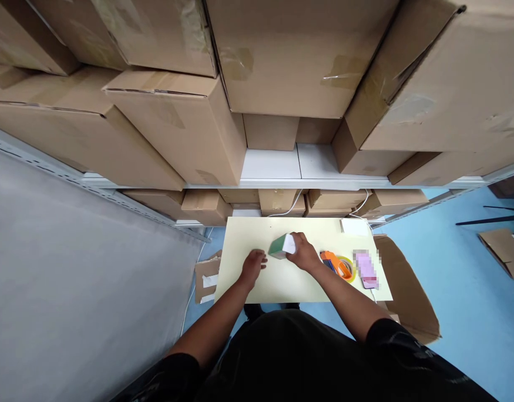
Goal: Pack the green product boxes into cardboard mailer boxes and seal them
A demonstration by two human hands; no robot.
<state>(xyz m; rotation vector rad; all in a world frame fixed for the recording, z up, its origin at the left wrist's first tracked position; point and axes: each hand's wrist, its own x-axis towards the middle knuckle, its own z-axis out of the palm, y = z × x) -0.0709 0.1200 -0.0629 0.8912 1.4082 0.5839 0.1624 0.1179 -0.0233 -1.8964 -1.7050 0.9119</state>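
Note:
A small green and white box [281, 245] sits tilted on the pale yellow table [248, 234]. My right hand [304, 254] grips its right end. My left hand [253, 265] rests on the table just left of the box, fingers loosely apart, holding nothing. An orange tape dispenser [338, 265] with a yellow roll lies on the table to the right of my right wrist.
A pink blurred item [366, 269] and a white flat pack [354, 226] lie at the table's right side. Shelves stacked with cardboard boxes [185, 123] loom behind. A grey wall [72, 268] is left; flattened cardboard [408, 296] lies on the blue floor right.

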